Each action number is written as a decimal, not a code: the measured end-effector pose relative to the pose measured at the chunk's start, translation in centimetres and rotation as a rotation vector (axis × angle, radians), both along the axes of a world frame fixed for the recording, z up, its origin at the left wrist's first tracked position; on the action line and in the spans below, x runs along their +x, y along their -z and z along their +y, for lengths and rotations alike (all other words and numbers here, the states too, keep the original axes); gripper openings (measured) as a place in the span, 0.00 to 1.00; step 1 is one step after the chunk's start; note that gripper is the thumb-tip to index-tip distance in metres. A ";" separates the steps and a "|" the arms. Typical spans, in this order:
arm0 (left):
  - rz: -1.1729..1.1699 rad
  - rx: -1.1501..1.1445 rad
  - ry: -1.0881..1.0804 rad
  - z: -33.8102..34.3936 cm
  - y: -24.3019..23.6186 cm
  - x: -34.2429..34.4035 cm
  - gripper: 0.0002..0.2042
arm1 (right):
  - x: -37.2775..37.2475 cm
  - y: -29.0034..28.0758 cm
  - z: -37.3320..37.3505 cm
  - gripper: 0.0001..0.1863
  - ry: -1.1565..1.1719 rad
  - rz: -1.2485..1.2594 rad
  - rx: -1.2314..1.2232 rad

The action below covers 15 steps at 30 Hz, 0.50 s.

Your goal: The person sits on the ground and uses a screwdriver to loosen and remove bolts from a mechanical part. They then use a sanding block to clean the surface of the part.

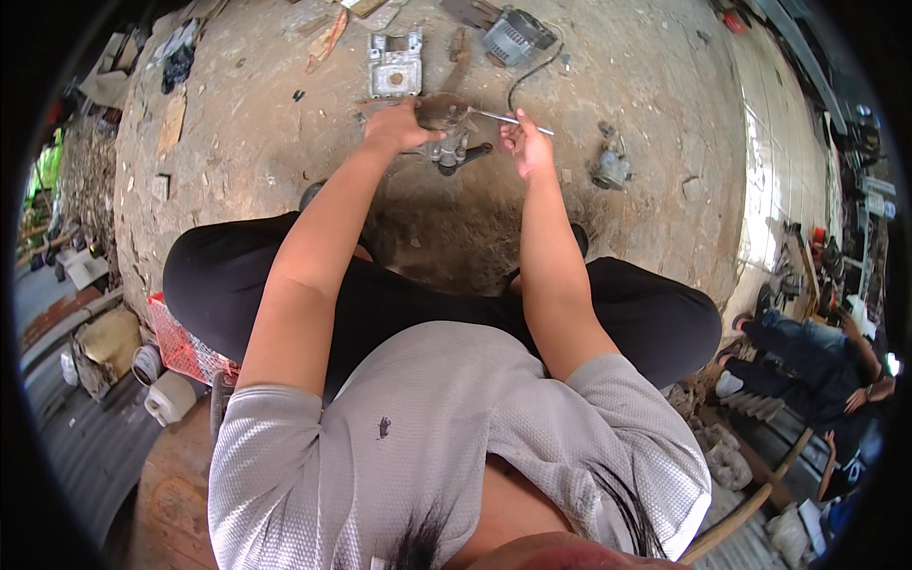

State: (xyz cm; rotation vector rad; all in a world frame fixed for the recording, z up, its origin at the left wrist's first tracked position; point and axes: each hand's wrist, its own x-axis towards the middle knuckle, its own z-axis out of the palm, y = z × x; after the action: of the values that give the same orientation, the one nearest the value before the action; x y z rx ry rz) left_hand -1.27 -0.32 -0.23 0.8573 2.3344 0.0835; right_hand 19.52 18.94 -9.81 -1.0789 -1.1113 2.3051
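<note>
My left hand (399,126) grips a dull metal mechanical part (446,119) with a black arm (473,155) at its lower right, on the concrete floor. My right hand (522,142) is closed on a thin silver rod tool (494,117), whose far end reaches the top of the metal part. Just above my left hand lies a silver metal housing (394,57). A dark, rusty strip (458,62) lies behind the part.
A grey finned motor (513,38) with a black cable lies above, and a small metal assembly (611,169) at right. A red plastic crate (174,332) and white jug (174,404) are left. People (798,366) sit at far right beside clutter.
</note>
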 end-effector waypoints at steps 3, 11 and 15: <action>-0.035 0.077 -0.004 -0.3 -0.2 0.3 0.56 | 0.7 0.1 -1.0 0.19 -0.035 -0.074 0.033; -0.068 0.101 -0.044 -1.1 -0.3 0.5 0.53 | 2.3 0.6 -1.0 0.18 -0.086 -0.054 0.057; -0.073 0.116 -0.039 -0.9 0.3 0.2 0.53 | 4.8 2.6 -1.6 0.18 -0.209 -0.289 0.246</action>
State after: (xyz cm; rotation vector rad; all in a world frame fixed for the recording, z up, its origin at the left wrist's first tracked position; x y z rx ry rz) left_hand -1.04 -1.23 -0.51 0.8503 2.2962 0.2652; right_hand 24.29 17.35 -12.42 -1.2761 -1.6414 2.1293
